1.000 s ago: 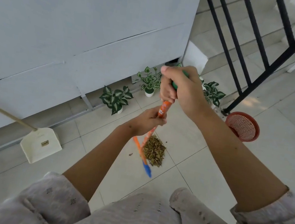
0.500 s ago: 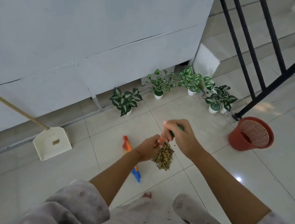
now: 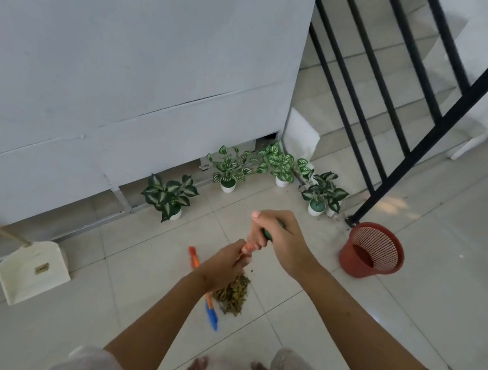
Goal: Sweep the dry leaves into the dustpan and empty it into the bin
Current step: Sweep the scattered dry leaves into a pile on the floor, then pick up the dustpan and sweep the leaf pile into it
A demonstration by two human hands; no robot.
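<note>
On the pale tiled floor [image 3: 408,302], seen from above by a head-worn camera, a person stands with both bare arms reaching forward and down. Both hands grip one broom handle [image 3: 248,246], stacked one above the other, probably so that the upper hand steers while the lower hand drives the stroke. The right hand [image 3: 279,237] is uppermost, its fingers curled tightly round the green top of the handle with the thumb laid along it. The left hand [image 3: 225,265] sits lower, fingers wrapped round the orange part of the shaft. Below the left hand an orange and blue strip [image 3: 205,286] shows on the floor; I cannot tell whether it is the broom's head or something separate.

The dry leaves [image 3: 233,293] lie in one small, tight heap directly under the hands, partly hidden by the left wrist. They look brown and olive, crumpled and brittle, gathered rather than scattered.

The dustpan [image 3: 33,272], cream coloured with a long pale wooden handle, rests on the floor well to the left, mouth turned away from the heap, so it seems not yet in use. The bin [image 3: 373,250], a red-brown mesh basket, stands to the right beside a black stair railing [image 3: 399,144]. Four small potted plants [image 3: 229,168] line the base of a grey wall [image 3: 128,59] beyond the hands.
</note>
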